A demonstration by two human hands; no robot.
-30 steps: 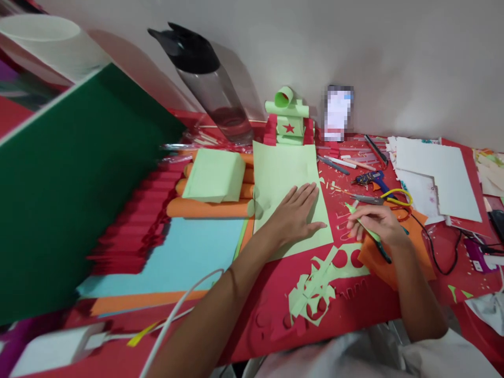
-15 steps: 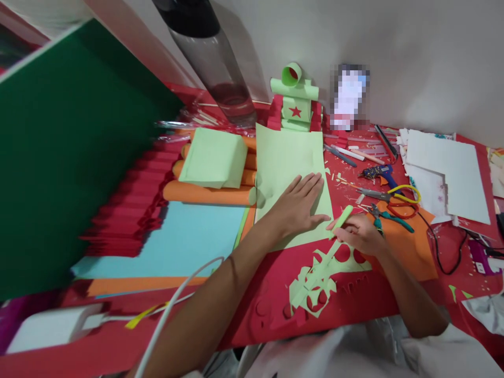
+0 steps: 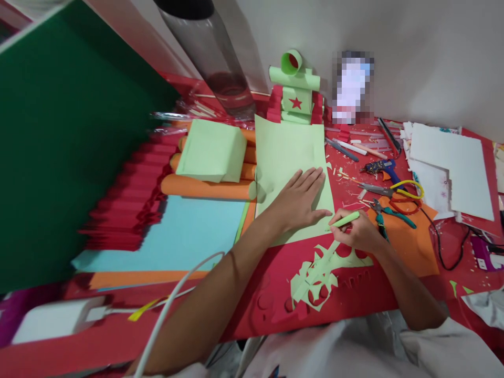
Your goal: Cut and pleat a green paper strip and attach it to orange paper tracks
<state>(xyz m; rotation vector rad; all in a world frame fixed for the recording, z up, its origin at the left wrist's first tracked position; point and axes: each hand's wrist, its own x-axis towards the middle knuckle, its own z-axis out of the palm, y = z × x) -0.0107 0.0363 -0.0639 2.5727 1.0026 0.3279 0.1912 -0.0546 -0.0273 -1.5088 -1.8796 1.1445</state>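
Observation:
A light green sheet of paper (image 3: 289, 144) lies at the middle of the table. My left hand (image 3: 301, 202) rests flat on its lower right part, fingers stretched out. In my right hand (image 3: 356, 231) is a slim light green pen (image 3: 346, 219), pinched between the fingers and tilted. Its lower end is at the sheet's lower right corner; whether it touches the paper I cannot tell. Just below are green paper scraps with round holes (image 3: 315, 278), lying on red paper. Behind the sheet stands a green and red paper model (image 3: 297, 100) with a red star.
Scissors (image 3: 394, 190), pliers (image 3: 388, 212) and a blue glue gun (image 3: 381, 167) lie to the right. A folded green paper box (image 3: 212, 149) sits on orange paper rolls (image 3: 208, 187). A bottle (image 3: 220, 63) and phone (image 3: 352, 89) stand behind. A white cable (image 3: 173, 299) crosses my left forearm.
The pen has tipped from steep to flatter, its upper end swinging right, and its lower end has come to the sheet's corner. My left hand stays flat on the paper.

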